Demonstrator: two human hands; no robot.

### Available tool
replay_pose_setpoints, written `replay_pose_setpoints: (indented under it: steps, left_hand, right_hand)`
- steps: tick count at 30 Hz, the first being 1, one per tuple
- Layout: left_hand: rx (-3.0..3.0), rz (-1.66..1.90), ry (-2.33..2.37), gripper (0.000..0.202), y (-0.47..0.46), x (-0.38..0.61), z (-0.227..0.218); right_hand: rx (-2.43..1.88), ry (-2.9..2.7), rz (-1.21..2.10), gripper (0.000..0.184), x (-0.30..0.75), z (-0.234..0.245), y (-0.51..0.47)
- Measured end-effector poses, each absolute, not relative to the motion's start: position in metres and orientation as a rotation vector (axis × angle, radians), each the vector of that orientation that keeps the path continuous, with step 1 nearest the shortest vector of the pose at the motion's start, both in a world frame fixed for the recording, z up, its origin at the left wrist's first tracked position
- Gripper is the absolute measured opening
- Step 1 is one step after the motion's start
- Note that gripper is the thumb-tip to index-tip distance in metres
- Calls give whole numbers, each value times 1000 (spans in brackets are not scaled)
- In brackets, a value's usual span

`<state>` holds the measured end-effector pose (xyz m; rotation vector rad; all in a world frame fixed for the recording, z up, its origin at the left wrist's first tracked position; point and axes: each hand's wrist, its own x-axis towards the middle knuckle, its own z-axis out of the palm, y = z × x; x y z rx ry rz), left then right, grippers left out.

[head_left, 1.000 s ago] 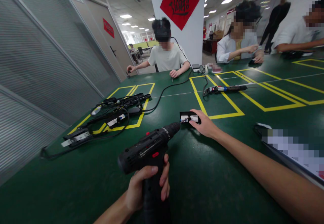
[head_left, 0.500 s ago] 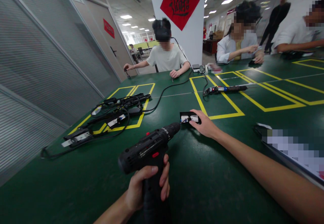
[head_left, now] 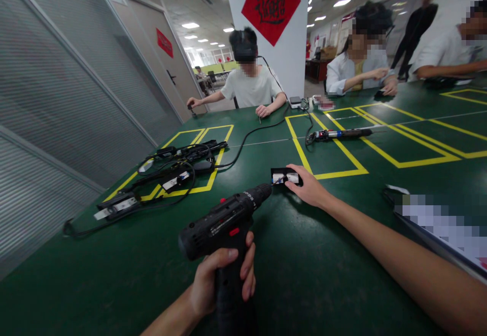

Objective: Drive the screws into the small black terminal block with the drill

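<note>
My left hand [head_left: 213, 280] is wrapped around the handle of a black cordless drill [head_left: 218, 224] with red buttons. The drill points forward and to the right, and its thin bit [head_left: 277, 181] reaches a small black box [head_left: 279, 172] with white parts and a bit of blue inside. Whether the bit's tip touches a part in the box cannot be made out. From the right, my right hand [head_left: 308, 186] grips the end of this box on the green table [head_left: 323, 255], thumb at the near side and fingers at the far side. Part of the box is hidden behind the fingers.
Black cabled devices [head_left: 178, 174] lie in yellow-taped areas on the left. A pen-like tool [head_left: 342, 133] with a cable lies beyond my right hand. A dark-edged blurred object [head_left: 437, 234] is at the right. Several people sit across the table; one person's hand [head_left: 263, 111] rests there.
</note>
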<state>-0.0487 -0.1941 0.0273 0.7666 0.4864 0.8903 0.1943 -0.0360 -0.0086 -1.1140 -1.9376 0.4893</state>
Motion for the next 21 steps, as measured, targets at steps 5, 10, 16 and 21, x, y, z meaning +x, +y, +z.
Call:
replay_pose_setpoints:
  steps: [5,10,16,21]
  left_hand:
    - [770,889,505,25,-194,-48,29]
    - [775,891,494,25,-194,-48,28]
    - [773,885,485,23,-194,-49,28]
    - [767,889,479,22,-194,-49,27]
  right_hand:
    - [-1125,-1933,505,39,194,-8,-36]
    - [-1132,-1936,529,39,194,-6,-37]
    - [-1139,-1935,532,38,194,-4,-39]
    - [-1136,-1935,529,38,194,-5,-38]
